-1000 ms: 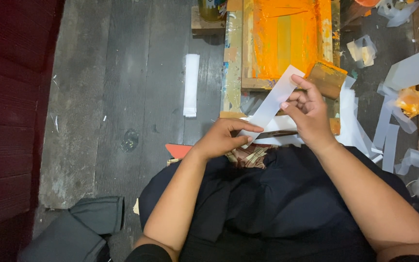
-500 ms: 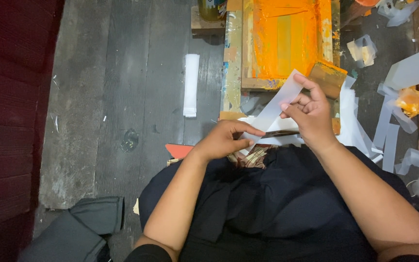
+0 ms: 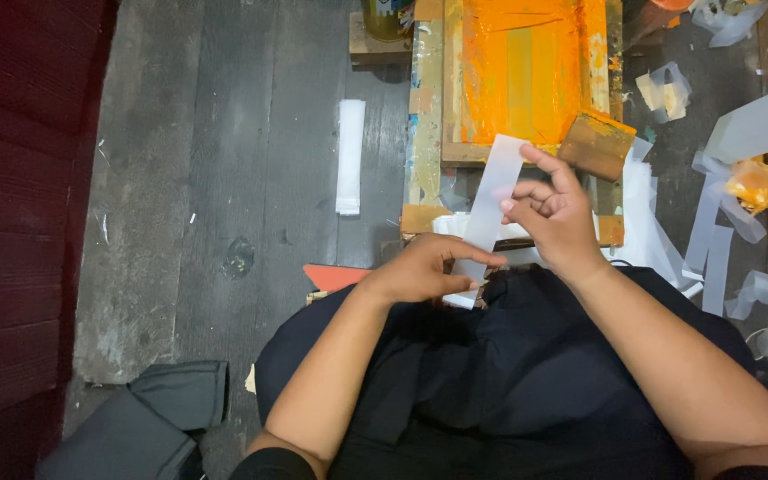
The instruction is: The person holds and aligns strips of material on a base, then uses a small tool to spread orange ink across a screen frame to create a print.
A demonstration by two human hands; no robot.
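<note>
Both hands are gripping one white paper strip, held nearly upright over the lap. The left hand is pinching the strip's lower end, thumb and forefinger pressed together on it. The right hand is holding the upper part, fingers curled against the strip's right edge, forefinger stretched up along it.

The strip's top end is overlapping, in view, the near edge of a wooden printing frame coated in orange ink. A wooden squeegee block is sitting at the frame's near right corner, just beside the right hand.

More white strips and scraps are lying to the right on the dark plank floor. A folded white strip is lying left of the frame, well apart from the hands.
</note>
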